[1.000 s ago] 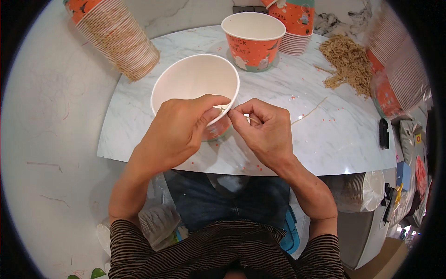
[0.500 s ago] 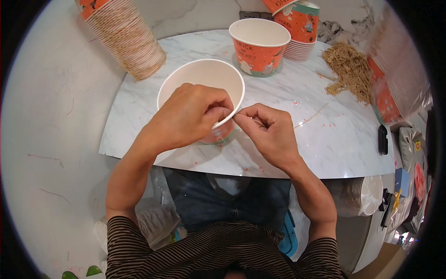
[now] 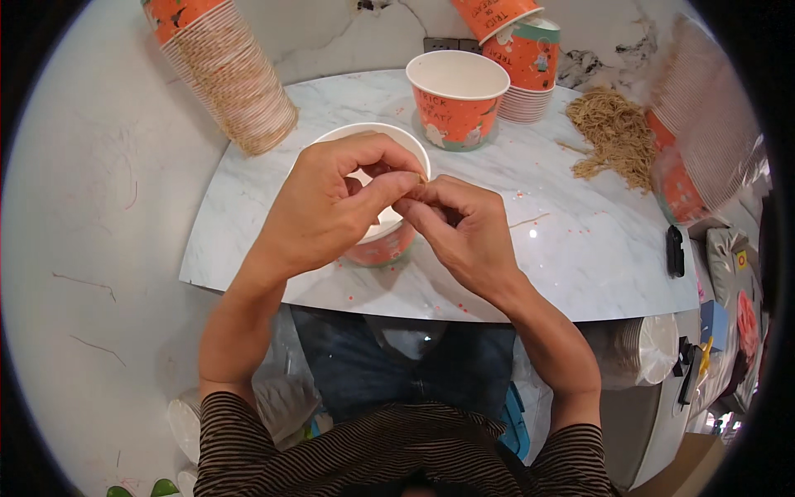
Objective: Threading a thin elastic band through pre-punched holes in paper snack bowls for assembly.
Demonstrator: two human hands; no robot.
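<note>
A paper cup, white inside and orange outside, stands near the front of the marble table. Both hands meet just above its near rim. My left hand arches over the cup's mouth, thumb and forefinger pinched toward the right fingertips. My right hand pinches back at the same spot. Between the fingertips is something small and thin, like a tan strand, mostly hidden by the fingers. Much of the cup's inside is covered by the left hand.
A second orange cup stands behind. Stacks of cups lean at the upper left, top and right, in a plastic bag. A pile of tan strands, one loose strand and a small black object lie to the right.
Both hands have closed in over the cup's mouth, fingertips now touching. The left hand covers more of the cup than before.
</note>
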